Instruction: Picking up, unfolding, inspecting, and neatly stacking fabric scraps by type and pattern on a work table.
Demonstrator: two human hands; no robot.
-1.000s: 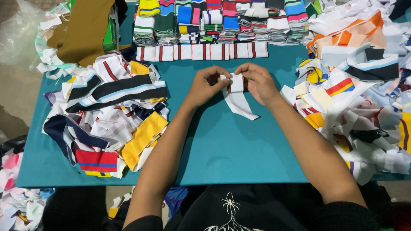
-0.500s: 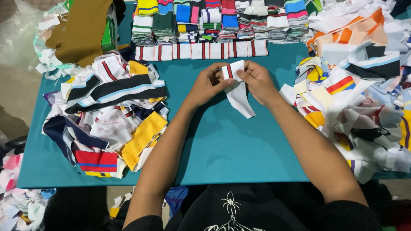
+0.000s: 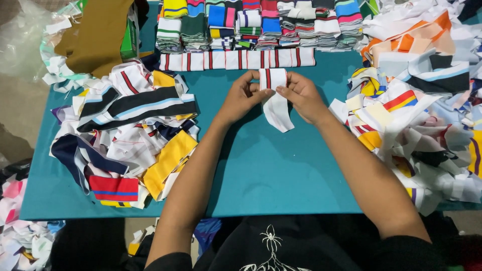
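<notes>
A teal rectangular table top [image 3: 261,170] is being covered at both sides by heaps of striped knitted fabric offcuts [image 3: 125,135], with stacks of folded ribbed bands [image 3: 251,25] being kept along its far edge. Just before that row, a white ribbed fabric strip with dark red stripes [image 3: 276,98] is being held above the table middle, pinched at its top by the left hand [image 3: 241,98] and the right hand [image 3: 301,95], its tail being left hanging towards the table.
</notes>
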